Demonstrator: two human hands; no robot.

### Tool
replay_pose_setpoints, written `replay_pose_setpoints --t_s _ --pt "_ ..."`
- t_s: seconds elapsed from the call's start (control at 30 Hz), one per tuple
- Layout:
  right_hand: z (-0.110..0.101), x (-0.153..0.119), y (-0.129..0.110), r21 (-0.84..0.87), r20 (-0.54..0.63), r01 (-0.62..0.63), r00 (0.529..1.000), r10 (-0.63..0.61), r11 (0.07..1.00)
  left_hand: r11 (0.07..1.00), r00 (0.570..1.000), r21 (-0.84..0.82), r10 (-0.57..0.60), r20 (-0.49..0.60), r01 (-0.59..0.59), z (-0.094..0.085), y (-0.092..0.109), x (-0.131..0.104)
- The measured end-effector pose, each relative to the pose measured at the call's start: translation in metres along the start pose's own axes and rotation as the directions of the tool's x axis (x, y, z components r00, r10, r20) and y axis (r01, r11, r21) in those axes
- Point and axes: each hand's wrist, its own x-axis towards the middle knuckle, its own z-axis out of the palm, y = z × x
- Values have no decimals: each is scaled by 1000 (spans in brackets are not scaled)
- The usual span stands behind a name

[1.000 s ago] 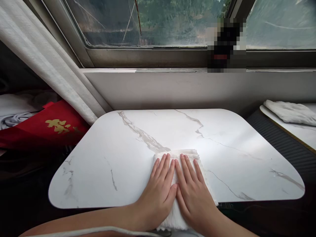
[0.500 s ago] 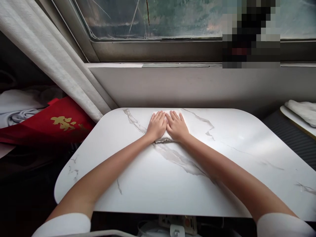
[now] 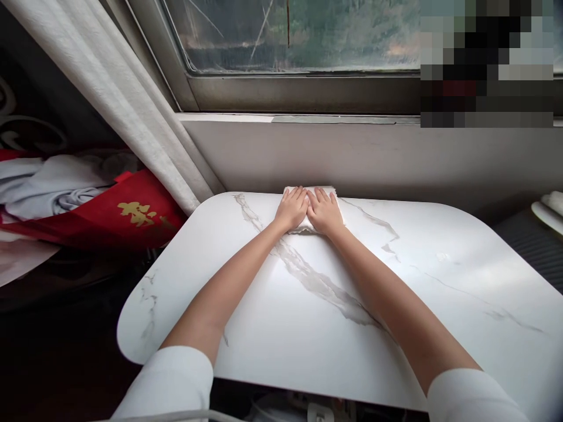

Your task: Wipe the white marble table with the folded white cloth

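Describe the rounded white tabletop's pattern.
Grey-brown marble-like veins cross the white tabletop, seen in the head view.

Head view — forward, down

White marble-patterned table (image 3: 285,322), rounded corners, white cloth (image 3: 303,228) at far edge

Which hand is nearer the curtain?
Left. The left hand lies on the white cloth, to the right of the curtain and apart from it; the right hand is on the same cloth, farther right.
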Motion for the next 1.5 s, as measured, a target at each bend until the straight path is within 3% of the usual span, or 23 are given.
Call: replay_pose_setpoints --t_s 0.2,0.43,0.63,0.73,0.83,0.93,1.07,1.2,1.37,1.5 --pt "-12 -48 -18 19 27 -2 1000 2 1000 998 998 15 62 -7 -62 -8 13 -51" --pt "-32 -142 -54 129 125 15 992 -31 992 986 986 -25 167 -6 -167 -29 29 -155" --pt "-47 -222 -80 359 157 127 968 -194 925 968 968 -14 250 38 -249 -53 43 -241" --pt "-53 -243 -86 466 186 144 949 -256 873 973 973 8 230 35 -231 -61 48 -270" --pt "-59 -247 -88 526 246 134 922 -300 840 977 977 12 211 37 -212 -65 49 -282" --pt "-62 -233 -85 526 293 150 892 -344 837 982 981 5 186 53 -187 -64 43 -277" --pt "-50 -187 -82 432 266 257 879 -395 864 995 995 19 96 36 -96 -58 20 -247" --pt "-25 -126 -88 278 177 284 924 -339 918 996 995 37 75 59 -77 -53 -21 -193" --pt "3 -50 -99 173 73 221 969 -237 960 998 995 29 60 78 -62 -48 -75 -116" --pt "16 -2 -99 142 36 180 982 -187 973 999 997 23 37 68 -39 -43 -103 -69"
